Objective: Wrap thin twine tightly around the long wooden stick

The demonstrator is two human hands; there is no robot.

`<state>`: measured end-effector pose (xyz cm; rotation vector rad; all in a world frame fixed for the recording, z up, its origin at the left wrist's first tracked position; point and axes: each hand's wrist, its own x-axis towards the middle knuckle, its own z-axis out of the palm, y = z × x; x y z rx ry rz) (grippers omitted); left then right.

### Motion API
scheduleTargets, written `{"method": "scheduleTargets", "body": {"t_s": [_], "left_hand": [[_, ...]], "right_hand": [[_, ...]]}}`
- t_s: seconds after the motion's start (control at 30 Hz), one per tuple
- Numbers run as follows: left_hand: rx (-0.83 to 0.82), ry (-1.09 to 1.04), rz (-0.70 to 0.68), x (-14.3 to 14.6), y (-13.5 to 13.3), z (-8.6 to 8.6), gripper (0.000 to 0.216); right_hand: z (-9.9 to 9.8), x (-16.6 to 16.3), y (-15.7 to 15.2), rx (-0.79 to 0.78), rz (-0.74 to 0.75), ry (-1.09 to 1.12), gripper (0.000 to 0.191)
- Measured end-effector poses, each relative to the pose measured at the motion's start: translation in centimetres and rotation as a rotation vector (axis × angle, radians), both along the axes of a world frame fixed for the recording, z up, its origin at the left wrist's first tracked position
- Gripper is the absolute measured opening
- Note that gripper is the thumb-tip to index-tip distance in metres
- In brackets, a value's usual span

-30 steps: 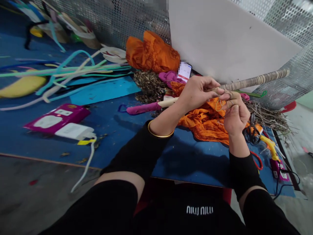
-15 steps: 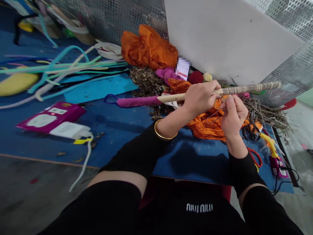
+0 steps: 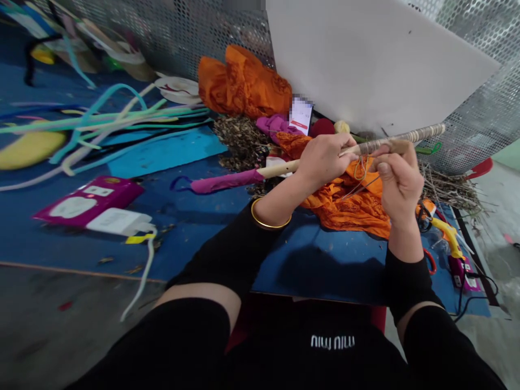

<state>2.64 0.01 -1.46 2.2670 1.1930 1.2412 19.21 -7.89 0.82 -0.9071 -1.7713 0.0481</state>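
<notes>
Our left hand (image 3: 325, 160) grips the long stick (image 3: 280, 169), fingers curled around it: pale wood, pink sleeve toward nine o'clock, cord-wrapped toward three. Our right hand (image 3: 400, 181) pinches thin cord (image 3: 359, 170) just beneath it, above the orange cloth (image 3: 349, 203).

Craft workshop, glue gun (image 3: 447, 234), cloth scraps (image 3: 244, 81)

**Wrapped stick and cord: condition and position**

The stick (image 3: 280, 169) is long, slim and pale wood, held nearly level above the blue mat, its right end raised slightly. Its left end carries a magenta sleeve with a small loop at the tip. Its right portion is bound in close turns of cord. A thin strand (image 3: 359, 172) hangs looped below the bound section.
</notes>
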Motion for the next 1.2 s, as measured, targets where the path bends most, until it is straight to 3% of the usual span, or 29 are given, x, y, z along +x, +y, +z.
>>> {"method": "scheduleTargets", "body": {"t_s": [0.2,0.5,0.8,1.1,1.2], "left_hand": [[-0.043,0.025,-0.033,0.4,-0.5,0.1,0.018],[-0.022,0.135,-0.046,0.5,-1.1,0.1,0.021],[0.269,0.324,-0.08,0.7,-1.1,-0.6,0.025],[0.466,0.385,-0.039,1.0,-0.8,-1.6,0.036],[0.504,0.389,-0.066,1.0,-0.6,-1.7,0.03]], "right_hand": [[0.7,2.7,0.4,0.002,0.054,-0.123,0.036],[0.0,2.3,1.7,0.04,0.141,-0.135,0.032],[-0.6,3.0,3.0,-0.187,0.059,-0.056,0.036],[-0.5,2.7,2.8,-0.123,0.006,-0.086,0.04],[-0.6,2.7,2.9,-0.148,0.016,-0.08,0.042]]}}
